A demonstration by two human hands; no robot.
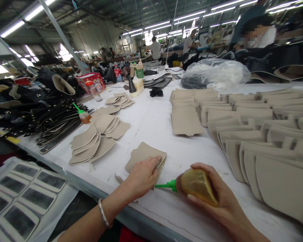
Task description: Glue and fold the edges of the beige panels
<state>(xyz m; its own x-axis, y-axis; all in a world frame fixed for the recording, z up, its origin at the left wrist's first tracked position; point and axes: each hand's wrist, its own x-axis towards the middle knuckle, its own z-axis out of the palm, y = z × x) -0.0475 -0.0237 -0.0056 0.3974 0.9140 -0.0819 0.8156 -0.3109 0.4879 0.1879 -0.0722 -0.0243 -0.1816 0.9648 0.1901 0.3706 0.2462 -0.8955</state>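
Observation:
A beige leather-like piece (142,154) lies on the white tabletop in front of me. My left hand (144,174) presses on it with fingers bent at its right edge, where a shiny strip shows; the thumb is mostly hidden. My right hand (217,191) is wrapped around a soft glue bottle (195,185) with amber liquid inside. The bottle is tilted on its side. Its thin green nozzle points left, and the tip is at the piece's lower right edge, just beside my left hand.
Fanned beige pieces (87,144) lie to the left; many overlapping rows (280,174) fill the right. A second green-tipped bottle (84,116) stands near dark straps (58,124). Farther back are a black cone (131,84) and a plastic bag (214,72). People work in the background.

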